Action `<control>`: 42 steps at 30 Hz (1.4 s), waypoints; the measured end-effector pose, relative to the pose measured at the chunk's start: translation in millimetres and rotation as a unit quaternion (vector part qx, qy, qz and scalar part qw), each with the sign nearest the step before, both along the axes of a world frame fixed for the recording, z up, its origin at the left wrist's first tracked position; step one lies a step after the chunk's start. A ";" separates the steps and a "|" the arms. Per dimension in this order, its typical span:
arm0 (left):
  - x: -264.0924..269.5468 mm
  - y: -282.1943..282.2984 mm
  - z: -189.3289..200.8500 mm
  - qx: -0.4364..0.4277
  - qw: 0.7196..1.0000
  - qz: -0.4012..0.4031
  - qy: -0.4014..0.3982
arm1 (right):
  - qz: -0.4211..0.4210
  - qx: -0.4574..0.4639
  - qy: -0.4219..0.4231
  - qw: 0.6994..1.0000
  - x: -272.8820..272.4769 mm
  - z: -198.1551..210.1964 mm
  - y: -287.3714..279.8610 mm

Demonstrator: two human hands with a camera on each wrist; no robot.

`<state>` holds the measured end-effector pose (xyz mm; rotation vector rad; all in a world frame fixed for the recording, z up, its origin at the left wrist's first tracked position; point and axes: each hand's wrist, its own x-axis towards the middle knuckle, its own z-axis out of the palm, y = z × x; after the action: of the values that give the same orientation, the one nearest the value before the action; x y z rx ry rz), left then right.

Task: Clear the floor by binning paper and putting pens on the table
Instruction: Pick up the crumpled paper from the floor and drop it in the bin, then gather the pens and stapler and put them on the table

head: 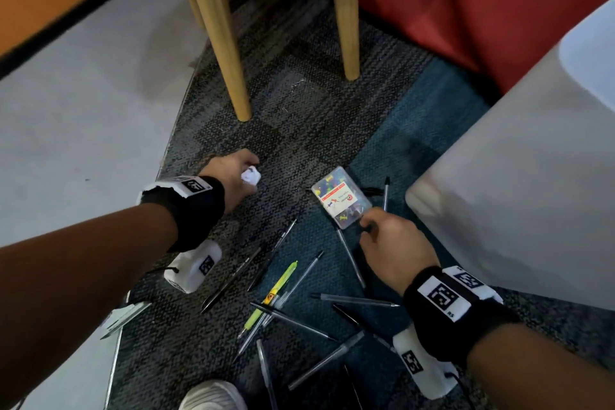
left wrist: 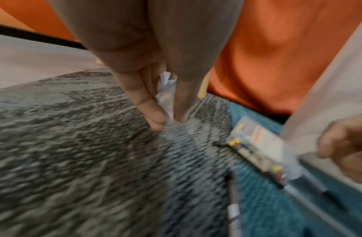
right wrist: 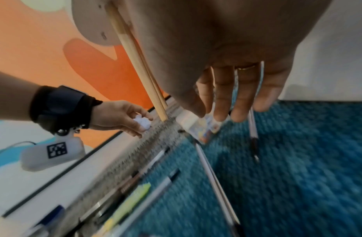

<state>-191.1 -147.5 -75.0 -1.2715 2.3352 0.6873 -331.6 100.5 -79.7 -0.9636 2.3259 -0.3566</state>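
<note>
Holding a crumpled paper ball between thumb and fingers, the left hand hovers just above the grey carpet, near a wooden chair leg. The right hand pinches the near corner of a clear box of push pins lying on the teal carpet; its label is too small to read. Head view alone shows the scattered pens, a lime-green pen among them, near the person's shoe. Right wrist view shows a ring on one finger. A white bin stands at right. Wristbands carry square coded markers.
</note>
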 end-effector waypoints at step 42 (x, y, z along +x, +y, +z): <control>-132.8 156.5 229.0 -0.080 0.887 -0.254 0.378 | -0.076 -0.327 0.075 0.939 -20.0 210.5 111.6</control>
<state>-323.9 9.0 154.0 -0.3868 3.2193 0.9268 -351.5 212.2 130.8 -1.1365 2.4682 -1.2142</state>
